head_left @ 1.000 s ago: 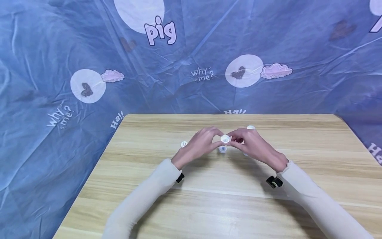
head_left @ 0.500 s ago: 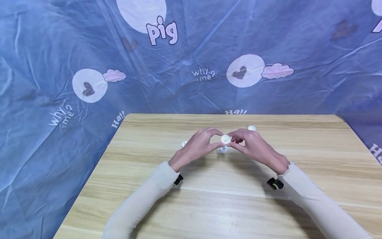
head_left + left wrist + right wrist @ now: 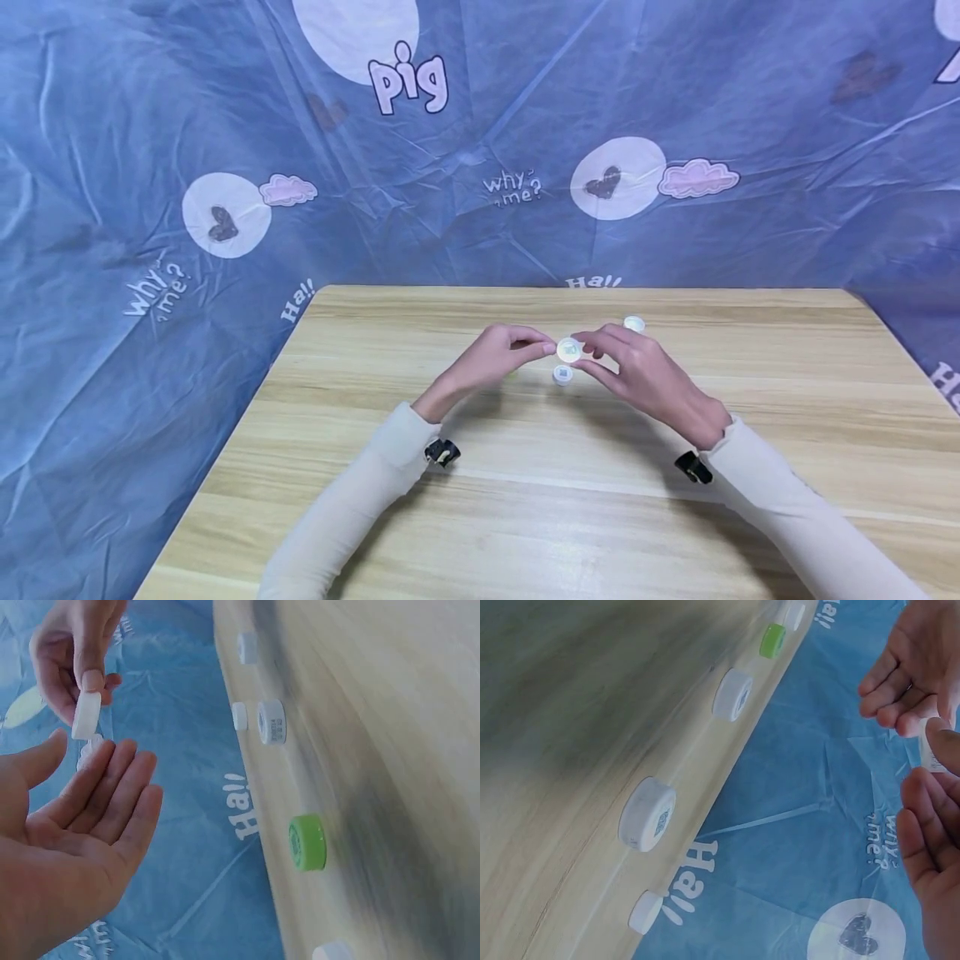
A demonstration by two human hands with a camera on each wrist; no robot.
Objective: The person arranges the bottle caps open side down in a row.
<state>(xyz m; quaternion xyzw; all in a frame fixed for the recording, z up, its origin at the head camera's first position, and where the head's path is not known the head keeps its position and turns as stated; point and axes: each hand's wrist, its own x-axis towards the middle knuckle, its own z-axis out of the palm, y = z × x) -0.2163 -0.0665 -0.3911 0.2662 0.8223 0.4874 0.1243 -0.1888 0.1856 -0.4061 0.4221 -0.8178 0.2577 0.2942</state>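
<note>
A white bottle cap (image 3: 568, 350) with a printed top is held above the table, pinched between the thumb and fingers of my right hand (image 3: 637, 375). In the left wrist view the cap (image 3: 86, 715) appears edge-on. My left hand (image 3: 491, 362) is just left of it. The left wrist view shows that hand (image 3: 97, 817) with extended fingers and thumb apart from the cap. Below the held cap, another white cap (image 3: 563, 375) with a square code lies on the table. A green cap (image 3: 307, 842) lies near my left hand, mostly hidden by it in the head view.
Another white cap (image 3: 633, 323) lies farther back on the wooden table (image 3: 525, 517). More white caps (image 3: 647, 814) lie along the table in the wrist views. Behind the far edge hangs a blue printed cloth (image 3: 465, 225).
My left fingers have come off the held cap and drawn slightly left, thumb and fingers closer together in the head view. The right hand keeps the cap in about the same place.
</note>
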